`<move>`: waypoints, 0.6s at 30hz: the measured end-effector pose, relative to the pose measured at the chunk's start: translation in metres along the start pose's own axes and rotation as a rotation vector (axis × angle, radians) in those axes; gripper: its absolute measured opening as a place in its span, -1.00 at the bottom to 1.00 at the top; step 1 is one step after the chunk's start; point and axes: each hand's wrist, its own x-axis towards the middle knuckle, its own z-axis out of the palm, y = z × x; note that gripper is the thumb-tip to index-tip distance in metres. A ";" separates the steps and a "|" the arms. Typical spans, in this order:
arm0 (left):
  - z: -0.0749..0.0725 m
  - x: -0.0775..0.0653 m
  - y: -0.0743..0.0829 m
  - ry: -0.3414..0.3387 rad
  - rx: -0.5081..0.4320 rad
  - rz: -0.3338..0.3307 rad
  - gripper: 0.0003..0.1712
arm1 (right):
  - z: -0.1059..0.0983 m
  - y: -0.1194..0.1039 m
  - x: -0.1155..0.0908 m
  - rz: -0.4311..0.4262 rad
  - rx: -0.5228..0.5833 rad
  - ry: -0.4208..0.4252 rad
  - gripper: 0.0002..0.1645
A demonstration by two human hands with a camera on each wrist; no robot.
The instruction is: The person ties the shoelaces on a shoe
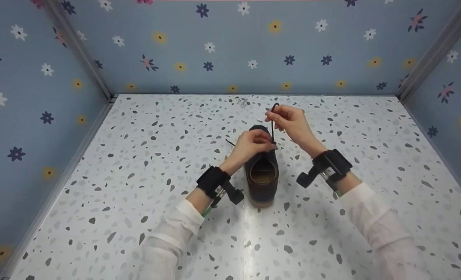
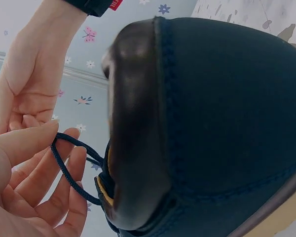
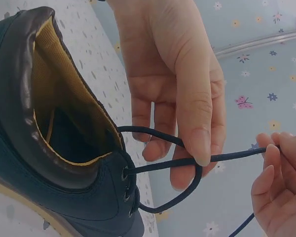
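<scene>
A dark blue lace-up shoe [image 1: 262, 192] with brown leather trim stands on the speckled surface, its heel towards me. Over its front, my left hand [image 1: 252, 142] pinches the dark shoelace between thumb and fingers. Higher and to the right, my right hand [image 1: 290, 120] pinches another stretch of the shoelace [image 1: 272, 128], which runs taut between the two hands. In the right wrist view, lace strands come out of the metal eyelets [image 3: 125, 173] and cross under the left thumb [image 3: 201, 143]. A lace tail hangs below the right hand.
Blue flowered panels [image 1: 230, 46] close off the back and both sides of the speckled white tabletop [image 1: 156, 155]. Another lace end [image 1: 229, 142] sticks out to the left of the left hand. Black camera straps [image 1: 215, 181] sit on both wrists.
</scene>
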 end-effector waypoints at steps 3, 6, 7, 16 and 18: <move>0.000 0.005 -0.011 0.009 0.005 0.006 -0.71 | -0.004 0.028 0.012 -0.002 -0.049 -0.035 -0.82; 0.001 0.009 -0.020 0.018 0.001 0.006 -0.72 | -0.006 0.046 0.021 0.026 -0.106 -0.065 -0.81; 0.001 0.010 -0.020 0.022 -0.001 0.008 -0.73 | -0.007 0.053 0.023 0.018 -0.129 -0.074 -0.80; 0.003 0.029 -0.067 0.035 -0.060 0.069 -0.67 | 0.021 -0.059 -0.010 0.130 -0.190 -0.027 -0.69; 0.003 0.036 -0.081 0.041 -0.085 0.073 -0.65 | 0.024 -0.073 -0.017 0.139 -0.191 -0.028 -0.67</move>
